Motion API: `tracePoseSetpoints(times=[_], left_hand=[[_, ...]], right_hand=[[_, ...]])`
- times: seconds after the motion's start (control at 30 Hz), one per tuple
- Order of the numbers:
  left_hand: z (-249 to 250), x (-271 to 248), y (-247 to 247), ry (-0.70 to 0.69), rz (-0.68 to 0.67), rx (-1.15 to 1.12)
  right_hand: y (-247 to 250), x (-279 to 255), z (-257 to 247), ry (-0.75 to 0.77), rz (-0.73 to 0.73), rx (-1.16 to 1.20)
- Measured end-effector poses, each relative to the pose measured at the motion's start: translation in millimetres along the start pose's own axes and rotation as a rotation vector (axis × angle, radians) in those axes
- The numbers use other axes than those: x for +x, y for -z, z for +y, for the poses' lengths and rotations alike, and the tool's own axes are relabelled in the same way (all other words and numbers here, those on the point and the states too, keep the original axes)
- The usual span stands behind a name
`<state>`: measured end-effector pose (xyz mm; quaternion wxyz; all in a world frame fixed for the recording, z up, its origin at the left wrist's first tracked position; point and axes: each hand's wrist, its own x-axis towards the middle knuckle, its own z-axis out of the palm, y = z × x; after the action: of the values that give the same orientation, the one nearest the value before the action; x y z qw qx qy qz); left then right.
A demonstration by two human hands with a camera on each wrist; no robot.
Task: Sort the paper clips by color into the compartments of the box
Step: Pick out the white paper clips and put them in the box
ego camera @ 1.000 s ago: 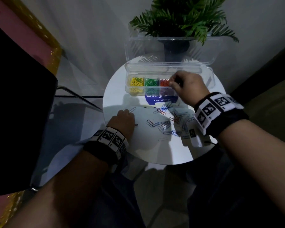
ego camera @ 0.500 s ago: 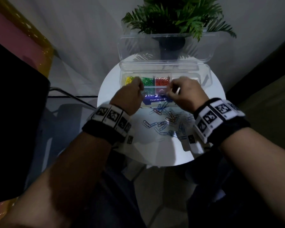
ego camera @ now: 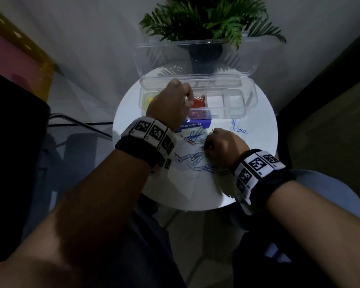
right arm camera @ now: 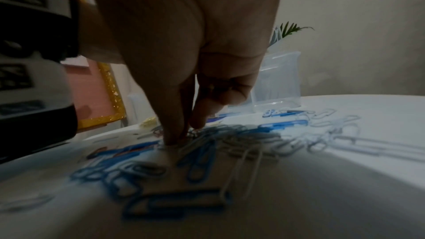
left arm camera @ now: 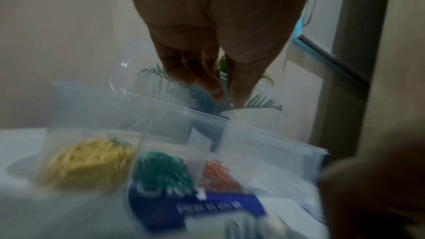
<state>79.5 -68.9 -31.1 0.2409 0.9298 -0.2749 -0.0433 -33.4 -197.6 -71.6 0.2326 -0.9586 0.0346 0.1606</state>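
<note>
Here, from the head camera, I see a round white table with a clear compartment box at its twelve o'clock edge, lid open toward a potted plant.

At ten o'clock from the table's centre, my left hand hovers over the box's left-middle compartments. In the left wrist view its fingertips are drawn close together above the box; I cannot tell whether a clip sits between them. Below them lie sorted heaps: yellow clips leftmost, green clips next, red clips after.

Toward the middle, loose blue and white clips are scattered flat on the table, most lying with their long axes running roughly from seven to one o'clock.

At three o'clock from that pile, my right hand is down on it. The right wrist view shows its fingertips pinched together on the tabletop among the clips, seemingly on one clip, colour unclear.

I judge the right hand is nearer the pile, and the box lies at its twelve o'clock.
</note>
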Motion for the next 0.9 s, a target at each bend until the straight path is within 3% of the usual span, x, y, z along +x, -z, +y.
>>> tracePoseSetpoints(times=[0.1,0.23,0.47,0.6,0.7,0.9], left_hand=[[-2,-24,-13,-0.068,-0.201,0.051],[-11,-47,-34,-0.026,-0.404,0.172],[-19,-51,-34,0.056,-0.412,0.125],[-26,-62,-20,0.173,-0.269,-0.007],[-31,-78,-12,0.211,-0.219,-0.094],[-36,-94,-24,0.161,-0.373,-0.047]], right_hand=[[0,1,0,-0.028,0.005,0.024],[2,2,1,-0.055,-0.016,0.081],[5,-3,3,-0.13,0.175,0.272],[6,-8,7,-0.122,0.244,0.375],[2,-9,6,-0.081,0.168,0.36],[-5,-12,0,-0.05,0.07,0.365]])
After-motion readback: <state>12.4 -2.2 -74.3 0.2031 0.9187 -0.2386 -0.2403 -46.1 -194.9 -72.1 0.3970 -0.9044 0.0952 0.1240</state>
